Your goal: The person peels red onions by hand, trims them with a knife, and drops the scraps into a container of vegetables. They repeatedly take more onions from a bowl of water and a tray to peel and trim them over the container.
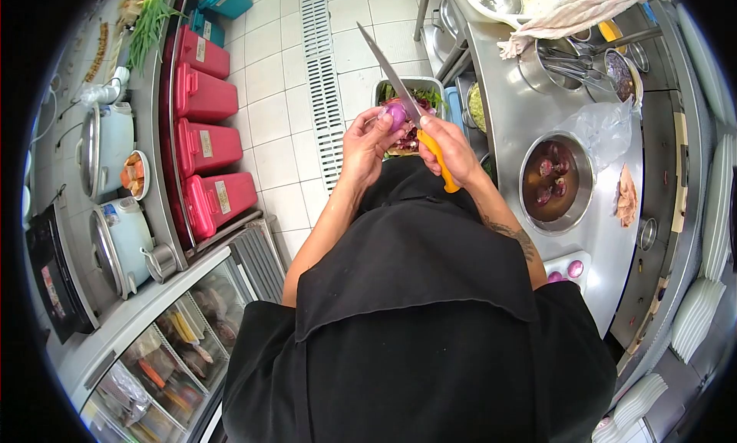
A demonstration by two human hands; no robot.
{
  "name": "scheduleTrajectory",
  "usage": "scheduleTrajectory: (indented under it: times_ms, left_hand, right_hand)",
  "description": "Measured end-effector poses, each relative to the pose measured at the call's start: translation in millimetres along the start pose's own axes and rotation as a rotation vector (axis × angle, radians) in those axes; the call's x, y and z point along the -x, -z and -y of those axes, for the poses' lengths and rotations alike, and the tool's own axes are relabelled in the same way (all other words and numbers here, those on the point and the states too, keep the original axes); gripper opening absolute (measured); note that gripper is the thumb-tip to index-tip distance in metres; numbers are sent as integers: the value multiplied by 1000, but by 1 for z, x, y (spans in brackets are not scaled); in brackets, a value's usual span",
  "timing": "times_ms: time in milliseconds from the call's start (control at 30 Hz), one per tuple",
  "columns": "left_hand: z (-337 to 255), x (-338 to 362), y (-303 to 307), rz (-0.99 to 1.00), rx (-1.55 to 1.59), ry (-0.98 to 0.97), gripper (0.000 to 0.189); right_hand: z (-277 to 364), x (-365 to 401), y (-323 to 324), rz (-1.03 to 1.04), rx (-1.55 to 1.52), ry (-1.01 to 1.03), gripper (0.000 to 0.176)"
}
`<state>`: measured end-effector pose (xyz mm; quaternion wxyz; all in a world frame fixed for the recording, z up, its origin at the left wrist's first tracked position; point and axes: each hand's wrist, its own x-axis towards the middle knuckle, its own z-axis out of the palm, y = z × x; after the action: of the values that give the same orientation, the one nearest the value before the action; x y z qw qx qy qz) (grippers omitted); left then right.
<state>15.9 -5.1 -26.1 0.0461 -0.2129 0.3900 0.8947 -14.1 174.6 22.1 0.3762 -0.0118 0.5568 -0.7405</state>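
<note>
Between the fingertips of my left hand (364,145) is a red onion (394,116), purple and shiny. My right hand (451,153) grips a knife by its yellow handle (436,160). Its long blade (391,73) points up and away, the part near the handle right beside the onion. Below both hands stands a metal container (431,83) holding purple peelings and green scraps, partly hidden by the hands and my apron.
On the steel counter (503,82) at right stand a metal bowl (530,163) with red onions in brown liquid, a plastic bag (603,132), and a white tray (581,282) with peeled onions. Red bins (206,97) line the left side. A drain grate (318,59) crosses the tiled floor.
</note>
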Motion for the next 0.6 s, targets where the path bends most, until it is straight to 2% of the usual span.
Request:
scheduleTrajectory:
  times_ms: [233, 367, 600]
  left_hand:
    - [0, 2, 2, -12, -83, -44, 32]
    - [-5, 5, 2, 35, 5, -11, 32]
    - [0, 2, 5, 2, -31, -8, 32]
  right_hand:
    - [-1, -2, 3, -87, 247, 24, 50]
    - [-3, -2, 8, -145, 209, -14, 52]
    - [5, 2, -1, -33, 108, -45, 51]
